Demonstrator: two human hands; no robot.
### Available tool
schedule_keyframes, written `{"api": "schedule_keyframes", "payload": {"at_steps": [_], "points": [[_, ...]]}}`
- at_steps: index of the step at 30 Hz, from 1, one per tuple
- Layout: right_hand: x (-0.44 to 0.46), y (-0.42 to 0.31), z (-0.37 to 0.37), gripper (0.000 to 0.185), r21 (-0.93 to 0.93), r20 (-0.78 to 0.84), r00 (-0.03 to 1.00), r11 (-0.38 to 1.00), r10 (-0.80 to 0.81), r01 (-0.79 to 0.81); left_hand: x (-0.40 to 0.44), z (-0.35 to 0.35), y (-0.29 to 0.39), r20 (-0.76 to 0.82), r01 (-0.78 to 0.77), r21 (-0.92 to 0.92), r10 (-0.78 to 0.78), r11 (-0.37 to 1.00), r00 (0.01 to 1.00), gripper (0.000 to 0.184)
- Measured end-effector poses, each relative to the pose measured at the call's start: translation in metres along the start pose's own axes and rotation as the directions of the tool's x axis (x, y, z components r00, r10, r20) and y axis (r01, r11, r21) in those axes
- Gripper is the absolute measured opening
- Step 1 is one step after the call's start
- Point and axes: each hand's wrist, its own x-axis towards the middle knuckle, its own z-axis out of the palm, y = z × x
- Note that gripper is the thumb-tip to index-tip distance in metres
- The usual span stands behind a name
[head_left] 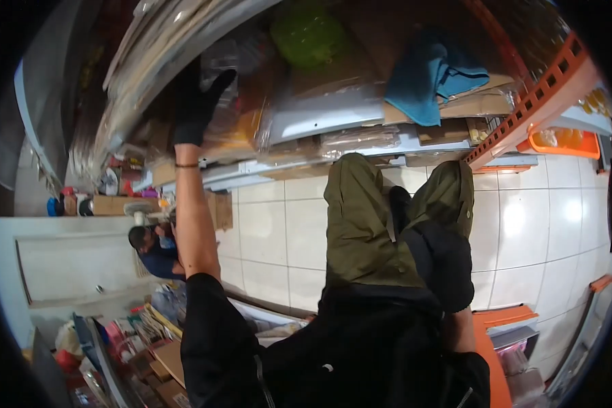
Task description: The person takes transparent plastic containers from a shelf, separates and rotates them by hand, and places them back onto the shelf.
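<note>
My left hand [198, 105], in a black glove, reaches up to the shelf beside the stack of plastic-wrapped sheets [139, 75]. Its thumb is spread away from the rest of the hand; the other fingers are lost in the dark, and whether they touch the stack is unclear. Near it on the shelf lie clear plastic packets [241, 126]. My right hand [445, 265], also black-gloved, rests low over the olive trousers [370, 224] at my thigh, its fingers hidden by blur and dark cloth.
A blue cloth [421, 78] hangs over cardboard on the shelf [326, 112], near a green bag [309, 34]. An orange perforated post [530, 109] stands at the right, beside an orange bin [564, 141]. Another person [158, 251] is at the left, above cluttered goods [132, 333].
</note>
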Motion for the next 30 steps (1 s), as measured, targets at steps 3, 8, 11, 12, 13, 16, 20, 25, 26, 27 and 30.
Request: {"api": "schedule_keyframes", "payload": {"at_steps": [3, 8, 11, 12, 13, 16, 20, 25, 26, 27, 30], "points": [[-0.007, 0.006, 0.012, 0.015, 0.073, -0.019, 0.999, 0.997, -0.036, 0.038, 0.061, 0.015, -0.026, -0.098, -0.136, 0.235, 0.162, 0.963, 0.982, 0.060], [-0.020, 0.018, 0.027, 0.023, -0.071, 0.051, 0.984, 0.982, -0.171, 0.174, 0.103, 0.101, -0.078, 0.221, -0.035, 0.072, 0.018, 0.997, 0.975, 0.075], [-0.026, 0.021, 0.026, 0.024, -0.181, 0.149, 0.968, 0.957, -0.202, 0.227, 0.093, 0.138, -0.087, 0.381, -0.003, 0.120, -0.043, 0.993, 0.924, 0.077], [-0.028, 0.026, 0.028, 0.024, -0.187, 0.150, 0.968, 0.956, -0.200, 0.227, 0.092, 0.141, -0.085, 0.381, 0.022, 0.059, -0.043, 0.998, 0.924, 0.077], [-0.030, 0.028, 0.028, 0.025, -0.192, 0.150, 0.968, 0.954, -0.202, 0.229, 0.092, 0.142, -0.084, 0.378, 0.047, 0.002, -0.044, 0.999, 0.925, 0.078], [-0.032, 0.027, 0.025, 0.029, -0.203, 0.170, 0.977, 0.965, -0.131, 0.165, 0.098, 0.119, -0.058, 0.289, -0.036, 0.273, -0.046, 0.961, 0.956, 0.079], [-0.032, 0.028, 0.014, 0.027, -0.187, 0.196, 0.974, 0.970, -0.116, 0.153, 0.079, 0.105, -0.069, 0.071, 0.119, 0.192, -0.134, 0.974, 0.988, 0.086], [-0.034, 0.033, 0.016, 0.022, -0.144, 0.127, 0.978, 0.972, -0.167, 0.185, 0.018, 0.025, -0.050, 0.664, 0.340, 0.354, -0.490, 0.871, 0.565, 0.091], [-0.035, 0.035, 0.018, 0.022, -0.158, 0.149, 0.975, 0.969, -0.167, 0.190, -0.001, 0.030, -0.054, 0.617, 0.287, 0.385, -0.476, 0.877, 0.627, 0.092], [-0.036, 0.036, 0.020, 0.022, -0.171, 0.170, 0.971, 0.966, -0.166, 0.195, -0.025, 0.042, -0.059, 0.569, 0.234, 0.419, -0.455, 0.877, 0.685, 0.092], [-0.039, 0.034, 0.025, 0.022, -0.179, 0.203, 0.953, 0.949, -0.224, 0.261, -0.049, 0.034, -0.053, 0.450, 0.271, 0.355, -0.417, 0.895, 0.790, 0.086]]}}
